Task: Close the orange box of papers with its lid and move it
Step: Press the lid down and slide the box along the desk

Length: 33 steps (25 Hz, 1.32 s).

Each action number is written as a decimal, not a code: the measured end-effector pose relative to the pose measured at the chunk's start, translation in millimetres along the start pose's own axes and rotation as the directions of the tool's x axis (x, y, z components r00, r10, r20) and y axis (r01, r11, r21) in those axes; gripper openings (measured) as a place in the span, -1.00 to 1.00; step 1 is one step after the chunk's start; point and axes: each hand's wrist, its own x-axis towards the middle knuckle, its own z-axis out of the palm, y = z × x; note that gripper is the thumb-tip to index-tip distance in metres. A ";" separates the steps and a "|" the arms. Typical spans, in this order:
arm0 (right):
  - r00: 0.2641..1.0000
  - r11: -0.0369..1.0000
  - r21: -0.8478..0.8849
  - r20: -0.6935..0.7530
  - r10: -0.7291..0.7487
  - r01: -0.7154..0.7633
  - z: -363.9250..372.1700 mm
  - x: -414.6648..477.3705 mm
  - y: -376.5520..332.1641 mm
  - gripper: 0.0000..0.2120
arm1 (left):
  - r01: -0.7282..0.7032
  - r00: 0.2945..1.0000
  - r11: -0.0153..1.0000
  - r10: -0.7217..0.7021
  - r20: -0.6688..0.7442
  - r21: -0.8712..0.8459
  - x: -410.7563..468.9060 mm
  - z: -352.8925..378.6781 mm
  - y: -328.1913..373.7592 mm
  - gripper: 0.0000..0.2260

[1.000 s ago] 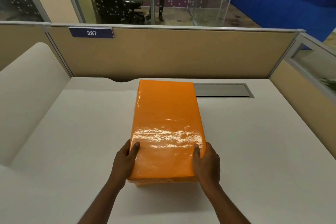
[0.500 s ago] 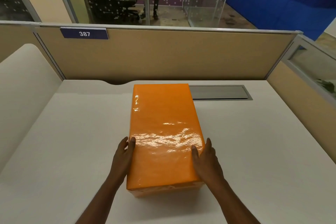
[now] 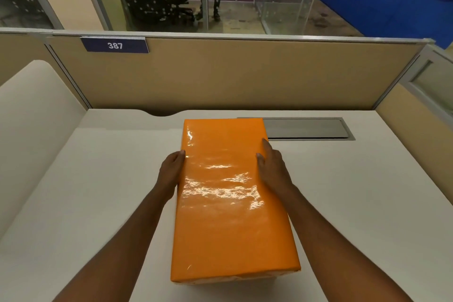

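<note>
Orange box [image 3: 232, 193] w/ glossy lid [image 3: 221, 154] already on, sitting mid-desk [image 3: 355, 203], long axis running away from the person. Left hand [image 3: 171, 170] flat vs. the box's left side, fingers extended and together, thumb tip at the lid edge. Right hand [image 3: 273, 169] pressed on the box's right side and top edge, fingers straight, pointing fwd. Both palms open, squeezing the box between them, not curled round anything. Box's far right corner overlaps the near-left end of a metal cable hatch [image 3: 308, 129] set flush in the desk. Beyond the box: tan partition [image 3: 245, 73] w/ blue "387" tag [image 3: 114, 45] up and left. Curved white divider [image 3: 36, 110] well left of the box. Desk around the box otherwise bare.
</note>
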 end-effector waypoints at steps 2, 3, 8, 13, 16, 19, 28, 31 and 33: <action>1.000 1.000 -0.019 0.004 -0.010 0.010 3.1 10.7 0.5 -0.51 | 0.007 1.000 1.000 -0.007 -0.015 0.009 15.6 0.6 3.4 -0.61; 1.000 1.000 -0.031 0.001 -0.003 0.003 6.4 15.2 1.9 -0.51 | 0.027 0.999 1.000 -0.027 -0.028 0.002 24.2 1.4 4.0 -0.57; 0.998 0.996 -0.084 -0.064 0.021 -0.027 21.6 16.8 8.9 -0.51 | -0.053 0.998 0.998 0.054 -0.026 0.022 37.8 7.2 -0.1 -0.82; 0.992 0.990 -0.136 -0.127 0.012 -0.029 29.5 17.3 13.0 -0.51 | -0.109 0.991 0.993 0.112 -0.067 0.051 40.9 13.3 -10.2 -0.64; 0.991 0.988 -0.154 -0.130 -0.002 -0.018 31.7 19.7 14.6 -0.51 | -0.127 0.982 0.986 0.141 -0.129 0.108 41.6 18.2 -13.7 -0.61; 0.994 0.989 -0.148 -0.110 0.006 -0.022 33.4 20.2 15.0 -0.51 | -0.128 0.976 0.970 0.160 -0.145 0.208 45.8 21.2 -18.1 -0.62; 0.989 0.999 0.011 -0.142 0.045 -0.044 5.0 5.7 5.0 -0.50 | -0.134 0.978 0.887 0.190 -0.084 0.441 23.2 14.5 0.5 -0.46; 0.968 0.995 -0.089 -0.240 -0.072 0.052 -5.4 -30.6 7.8 -0.54 | -0.057 0.978 0.879 0.144 -0.151 0.474 -9.3 10.4 -6.3 -0.43; 0.975 0.981 -0.160 -0.176 -0.134 0.106 -1.9 -66.7 17.5 -0.54 | -0.025 0.986 0.842 0.109 -0.124 0.539 -44.1 12.9 -20.1 -0.40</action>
